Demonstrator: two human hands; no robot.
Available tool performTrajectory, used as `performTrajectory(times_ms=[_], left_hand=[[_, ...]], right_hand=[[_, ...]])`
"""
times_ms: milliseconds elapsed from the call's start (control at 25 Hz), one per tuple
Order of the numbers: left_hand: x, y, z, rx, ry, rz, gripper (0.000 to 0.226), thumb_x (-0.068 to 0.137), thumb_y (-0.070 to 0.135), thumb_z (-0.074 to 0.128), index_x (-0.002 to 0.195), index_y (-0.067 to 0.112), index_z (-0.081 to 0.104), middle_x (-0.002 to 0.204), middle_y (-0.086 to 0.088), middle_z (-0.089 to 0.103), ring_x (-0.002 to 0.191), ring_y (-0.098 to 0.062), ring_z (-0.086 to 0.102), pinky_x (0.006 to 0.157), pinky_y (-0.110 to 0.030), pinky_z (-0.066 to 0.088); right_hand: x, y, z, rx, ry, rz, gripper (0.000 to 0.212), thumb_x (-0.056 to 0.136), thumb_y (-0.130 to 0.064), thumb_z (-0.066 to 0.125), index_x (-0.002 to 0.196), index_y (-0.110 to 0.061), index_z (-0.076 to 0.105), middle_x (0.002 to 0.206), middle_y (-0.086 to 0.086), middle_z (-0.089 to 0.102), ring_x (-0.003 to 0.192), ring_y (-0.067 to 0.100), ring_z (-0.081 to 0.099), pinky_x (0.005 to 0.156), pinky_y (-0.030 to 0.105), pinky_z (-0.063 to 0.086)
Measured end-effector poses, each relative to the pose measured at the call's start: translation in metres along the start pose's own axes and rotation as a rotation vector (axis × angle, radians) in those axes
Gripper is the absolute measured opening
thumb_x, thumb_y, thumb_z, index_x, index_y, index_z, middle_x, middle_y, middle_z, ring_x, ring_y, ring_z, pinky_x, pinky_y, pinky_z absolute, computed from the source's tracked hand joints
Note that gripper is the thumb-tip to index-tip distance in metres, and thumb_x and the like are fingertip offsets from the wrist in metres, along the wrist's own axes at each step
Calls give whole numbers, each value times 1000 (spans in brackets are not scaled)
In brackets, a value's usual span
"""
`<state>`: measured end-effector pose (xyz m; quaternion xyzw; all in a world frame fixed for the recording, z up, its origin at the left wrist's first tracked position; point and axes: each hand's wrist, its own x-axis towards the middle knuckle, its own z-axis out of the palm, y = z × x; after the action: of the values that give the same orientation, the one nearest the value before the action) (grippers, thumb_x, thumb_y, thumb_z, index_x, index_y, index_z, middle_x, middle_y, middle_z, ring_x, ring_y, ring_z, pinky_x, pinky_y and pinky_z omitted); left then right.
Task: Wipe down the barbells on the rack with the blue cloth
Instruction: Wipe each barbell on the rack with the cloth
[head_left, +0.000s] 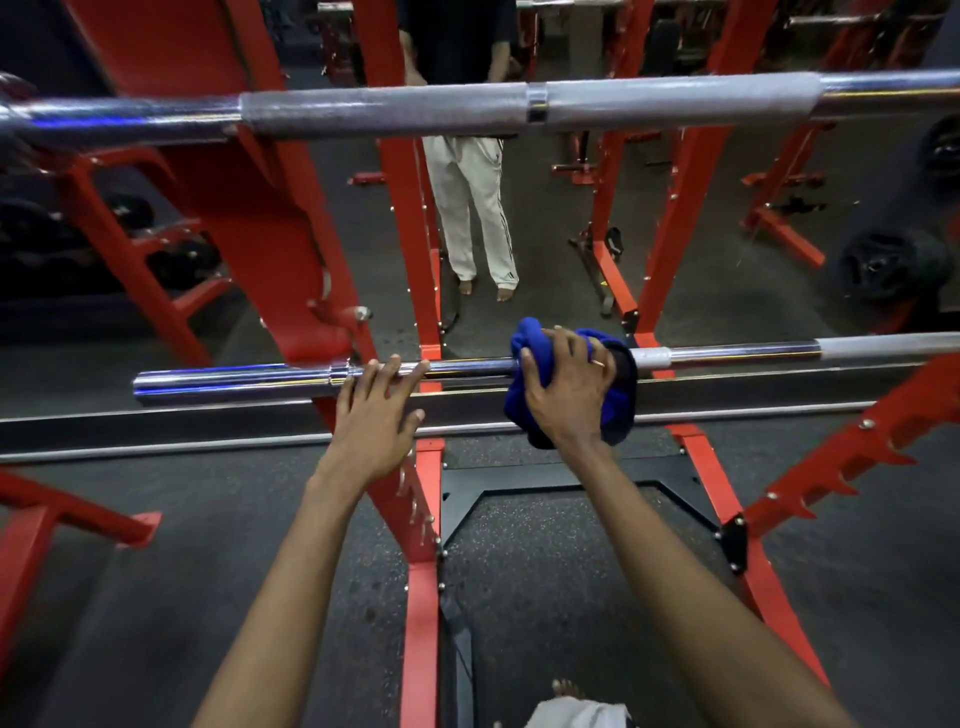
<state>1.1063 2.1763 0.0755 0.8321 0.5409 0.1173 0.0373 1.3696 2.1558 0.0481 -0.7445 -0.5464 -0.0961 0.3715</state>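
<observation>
Midway along lower barbell (234, 376): right hand (566, 387) clutching blue cloth (613, 410) around it, left hand (376, 415) spread, resting on bar. Upper barbell (389, 106) probably still unwiped.

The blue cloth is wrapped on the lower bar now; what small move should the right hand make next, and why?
Probably slide the blue cloth along the lower bar toward the left hand. The right hand grips the cloth around the bar, and the left hand's straight fingers rest on the bar, steadying it. The shiny stretch between the hands looks not yet covered.
</observation>
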Motion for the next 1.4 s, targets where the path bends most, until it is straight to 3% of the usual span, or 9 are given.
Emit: performTrajectory(times_ms=[160,280,480,600,760,960,1080,1240,1400], left_hand=[[-4,0,11,-31,13,-1,71,100,37,52,159,41,13,168,1,15,156,-25,6,125,-48,2],[0,-8,8,-141,139,-42,52,99,31,53,151,30,43,158,-4,40,149,-27,31,121,-51,21],[5,-25,-1,-178,410,-161,33,98,24,55,128,12,59,132,-10,59,126,-29,52,103,-46,39],[12,-46,5,-168,439,-294,39,103,36,41,125,9,58,130,-12,59,128,-32,51,106,-48,37],[11,-63,16,-131,388,-307,56,106,42,21,133,6,55,138,-13,55,138,-32,42,117,-46,27],[7,-55,15,-158,378,-337,61,105,42,28,146,2,45,151,-17,47,146,-30,34,123,-43,18],[8,-44,3,-338,356,-398,69,103,47,25,152,-2,35,156,-21,39,148,-33,30,123,-46,19],[5,-38,-8,-483,258,-404,78,100,54,18,160,4,13,168,-15,13,156,-21,6,127,-34,0],[7,-41,-12,-681,243,-445,77,98,57,19,159,10,21,168,-3,15,155,-9,6,127,-32,0]], right_hand=[[7,-51,13,-59,-169,-146,44,97,-59,42,114,-26,65,109,1,69,104,32,58,95,44,38],[28,-51,15,-156,-200,-250,47,93,-61,43,99,-22,69,92,5,72,89,34,64,79,42,45],[61,-65,17,-121,-485,108,56,93,-57,49,109,-8,71,105,20,73,101,42,69,88,42,52],[43,-80,27,-115,-274,-139,49,95,-53,47,98,-11,71,90,16,73,85,39,68,79,44,51],[4,-79,39,-62,-210,-560,51,98,-62,46,127,-24,62,120,2,66,102,29,58,90,44,42],[23,-98,37,-92,-233,-429,46,96,-60,50,102,-18,68,91,10,72,83,35,67,73,41,49],[59,-121,29,-27,-649,-141,54,99,-52,44,119,-8,68,122,22,69,114,41,65,94,42,50],[83,-126,36,-45,-1057,-72,63,97,-49,36,142,-11,57,153,19,49,139,37,49,112,42,37],[84,-134,45,23,-1091,-104,74,91,-62,34,140,-13,58,149,21,52,136,39,52,108,43,40]])
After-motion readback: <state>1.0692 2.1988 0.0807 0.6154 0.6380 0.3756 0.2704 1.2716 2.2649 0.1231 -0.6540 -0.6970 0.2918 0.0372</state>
